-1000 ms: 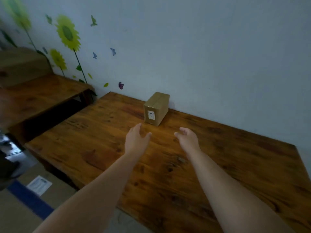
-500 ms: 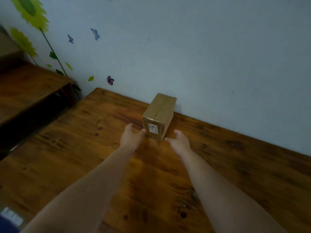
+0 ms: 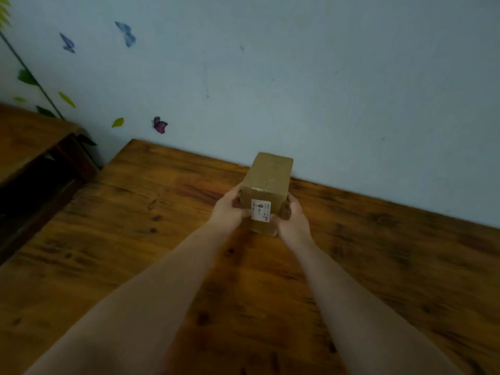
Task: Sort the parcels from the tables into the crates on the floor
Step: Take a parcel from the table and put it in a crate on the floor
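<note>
At the far edge of the wooden table (image 3: 135, 239), against the wall | cardboard parcel (image 3: 266, 182), white label (image 3: 260, 210) facing me | my left hand (image 3: 230, 211) and right hand (image 3: 293, 220) clamp its sides, fingers curled round it | no other parcel on view | crates unseen; carrying and sorting remain.
</note>
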Motion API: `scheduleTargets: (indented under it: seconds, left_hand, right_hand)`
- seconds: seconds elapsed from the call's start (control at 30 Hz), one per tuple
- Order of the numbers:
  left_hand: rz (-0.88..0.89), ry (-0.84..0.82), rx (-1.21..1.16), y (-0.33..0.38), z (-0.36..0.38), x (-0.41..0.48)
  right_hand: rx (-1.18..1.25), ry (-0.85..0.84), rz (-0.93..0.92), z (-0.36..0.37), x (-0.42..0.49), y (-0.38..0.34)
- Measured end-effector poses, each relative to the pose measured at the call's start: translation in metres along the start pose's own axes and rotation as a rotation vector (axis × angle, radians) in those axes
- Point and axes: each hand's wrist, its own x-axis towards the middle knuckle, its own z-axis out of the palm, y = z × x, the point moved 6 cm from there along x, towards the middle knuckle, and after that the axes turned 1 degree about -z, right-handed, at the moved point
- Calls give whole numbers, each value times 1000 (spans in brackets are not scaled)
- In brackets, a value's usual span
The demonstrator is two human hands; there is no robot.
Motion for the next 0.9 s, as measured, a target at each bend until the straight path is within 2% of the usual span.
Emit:
scheduleTargets:
  seconds: [0.27,0.53,0.73,0.9]
  left_hand:
    - [155,-96,28,34,-7,-46]
    - [145,-90,-71,42,-18,-72]
    - [152,-9,-24,54,-20,-75]
    - [148,-97,-36,66,-5,-89]
  right_hand:
    - [172,117,-130,-18,-74,-21]
    - [59,170,-255,-33,-121,-43]
    - [-62,20,-311,-39,-140,-40]
    - [32,161,-328,-59,-139,-37]
